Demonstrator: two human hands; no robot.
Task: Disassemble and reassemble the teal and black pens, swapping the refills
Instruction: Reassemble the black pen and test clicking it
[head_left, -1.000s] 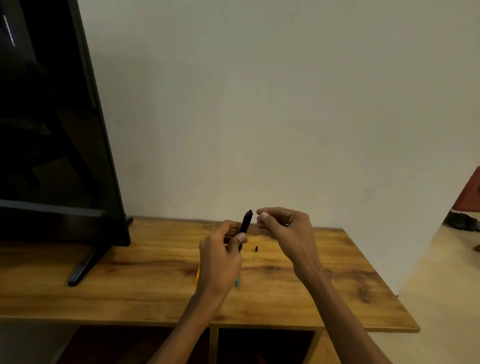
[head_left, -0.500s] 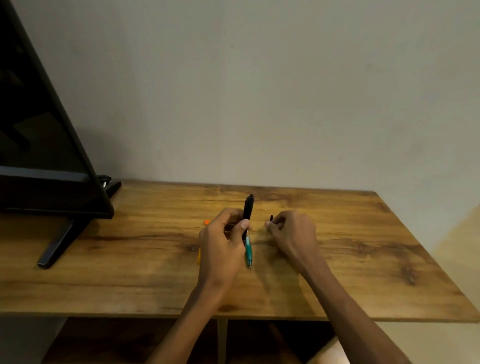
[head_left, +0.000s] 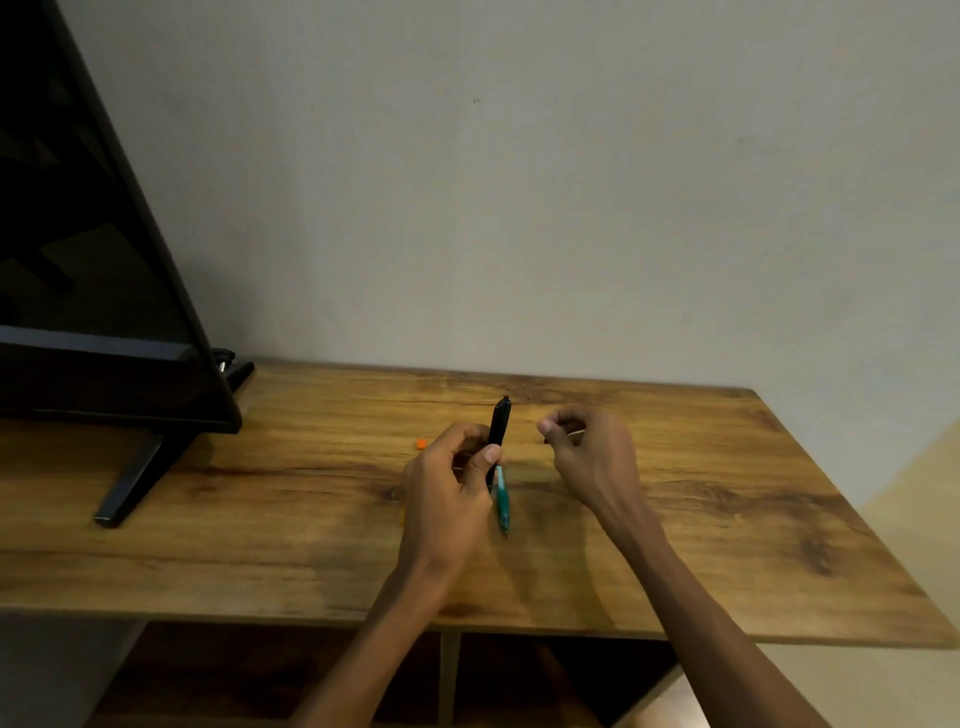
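My left hand grips the black pen barrel, which stands nearly upright above the wooden table. The teal pen lies on the table just right of that hand, its tip toward me. My right hand hovers to the right of the black barrel with thumb and forefinger pinched; a small dark piece shows under the fingers, too small to name. An orange bit lies left of my left hand.
A black television on a stand foot fills the left of the table. A plain wall rises behind. Open shelf compartments sit under the tabletop.
The camera tilted down, so the table sits more centred. My right hand dropped toward the table, then lifted slightly and moved right. My left hand kept hold of the black barrel.
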